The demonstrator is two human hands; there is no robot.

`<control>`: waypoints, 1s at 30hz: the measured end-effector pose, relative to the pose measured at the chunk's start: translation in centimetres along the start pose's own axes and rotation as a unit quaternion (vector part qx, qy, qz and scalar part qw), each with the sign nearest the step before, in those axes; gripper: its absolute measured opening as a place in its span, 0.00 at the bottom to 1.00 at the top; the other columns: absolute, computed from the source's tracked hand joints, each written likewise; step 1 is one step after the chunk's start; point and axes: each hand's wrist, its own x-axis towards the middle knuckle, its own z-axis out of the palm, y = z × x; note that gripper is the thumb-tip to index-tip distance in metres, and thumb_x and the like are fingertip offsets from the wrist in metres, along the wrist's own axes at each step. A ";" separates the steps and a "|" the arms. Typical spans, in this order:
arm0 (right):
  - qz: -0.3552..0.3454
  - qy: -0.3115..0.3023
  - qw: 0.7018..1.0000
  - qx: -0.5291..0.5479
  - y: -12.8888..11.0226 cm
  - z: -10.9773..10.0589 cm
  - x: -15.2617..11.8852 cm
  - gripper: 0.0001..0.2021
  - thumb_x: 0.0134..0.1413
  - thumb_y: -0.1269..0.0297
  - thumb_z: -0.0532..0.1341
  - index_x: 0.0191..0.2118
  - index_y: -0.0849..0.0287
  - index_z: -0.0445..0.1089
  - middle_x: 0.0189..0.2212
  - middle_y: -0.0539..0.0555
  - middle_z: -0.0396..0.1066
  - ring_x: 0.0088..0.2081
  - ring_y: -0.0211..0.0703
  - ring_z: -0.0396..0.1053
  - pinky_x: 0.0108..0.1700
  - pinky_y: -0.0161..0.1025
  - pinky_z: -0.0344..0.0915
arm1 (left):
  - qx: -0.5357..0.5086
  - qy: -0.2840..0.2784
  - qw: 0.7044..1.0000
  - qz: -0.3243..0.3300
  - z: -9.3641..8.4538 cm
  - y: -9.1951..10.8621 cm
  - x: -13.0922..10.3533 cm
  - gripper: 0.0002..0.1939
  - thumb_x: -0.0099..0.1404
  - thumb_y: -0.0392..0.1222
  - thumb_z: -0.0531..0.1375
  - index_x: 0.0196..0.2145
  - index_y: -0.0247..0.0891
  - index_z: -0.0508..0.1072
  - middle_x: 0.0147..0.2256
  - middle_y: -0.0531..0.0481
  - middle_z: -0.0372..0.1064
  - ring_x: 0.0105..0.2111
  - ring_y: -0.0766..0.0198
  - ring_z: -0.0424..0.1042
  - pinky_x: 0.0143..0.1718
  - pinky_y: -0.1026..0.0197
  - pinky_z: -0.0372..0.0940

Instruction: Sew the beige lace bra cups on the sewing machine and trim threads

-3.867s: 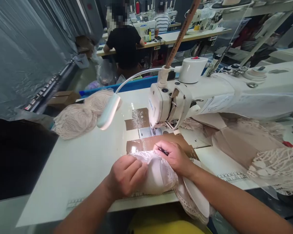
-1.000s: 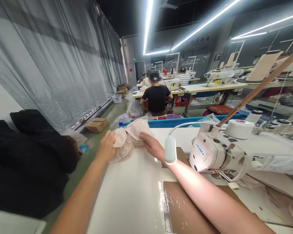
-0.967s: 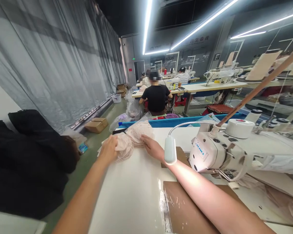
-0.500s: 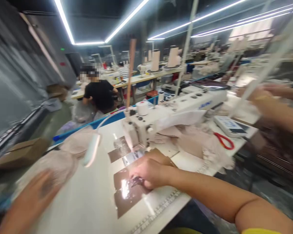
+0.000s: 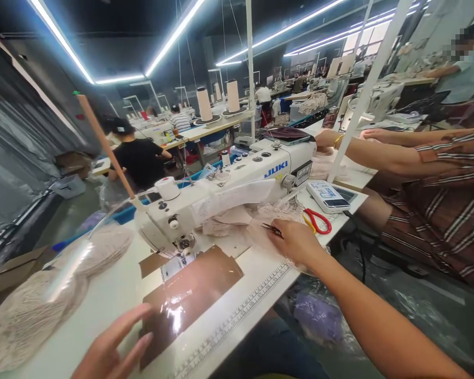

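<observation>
My right hand [image 5: 298, 241] is closed on small dark thread snips [image 5: 273, 229], their points facing left. It rests on the heap of pale pink lace fabric [image 5: 256, 231] beside the sewing machine [image 5: 221, 195]. Low in the view, my left hand [image 5: 120, 342] holds nothing, its thumb and fingers apart. Its fingertips are at the left edge of the shiny brown sheet [image 5: 193, 289] in front of the machine's needle area. Left of the machine lie beige lace pieces [image 5: 31, 310] in piles.
Red-handled scissors [image 5: 318, 221] and a white control box [image 5: 327, 197] sit near the table's right end. A printed ruler strip [image 5: 240, 310] runs along the front edge. Close on the right, a co-worker's arms [image 5: 375, 150] reach over the neighbouring table.
My right hand has moved from the brown sheet rightward to the lace heap, still with the snips. My left hand has come off the lace pile, right to the sheet. The view has turned right.
</observation>
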 end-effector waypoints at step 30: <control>-0.196 -0.026 0.923 0.330 0.9 1.6 -2.3 0.07 0.58 0.64 0.55 0.31 0.58 0.67 0.28 0.50 0.69 0.31 0.40 0.67 0.34 0.35 0.60 | -0.608 -0.028 0.788 -0.093 14.1 23.1 16.4 0.27 0.44 0.53 0.70 0.35 0.37 0.64 0.25 0.55 0.64 0.24 0.70 0.65 0.20 0.70 0.54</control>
